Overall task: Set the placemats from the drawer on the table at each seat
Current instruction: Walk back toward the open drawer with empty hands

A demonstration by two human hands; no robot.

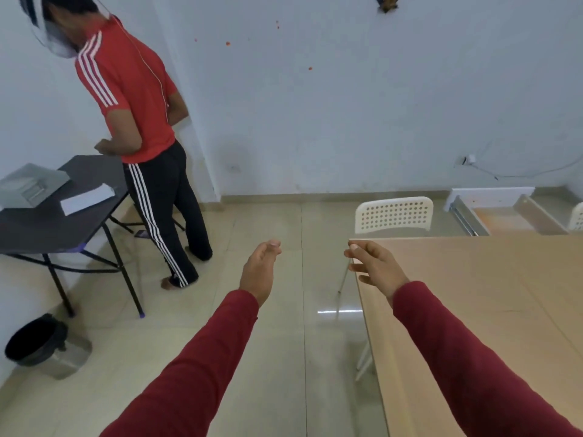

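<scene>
Table [492,310] cut off right and bottom — drawer [504,216] contents unclear.

Both arms in dark red sleeves reach forward. Left hand [261,266] hangs over the tiled floor, fingers loosely curled, holding nothing. Right hand [373,263] hovers at the wooden table's [492,310] far left corner, fingers relaxed. White perforated chair [394,214] stands beyond. Open drawer [508,216] lies far right.

Bare light-wood table [492,294] at right; pulled-out drawer [504,216] on the floor beyond the table's far edge.
</scene>
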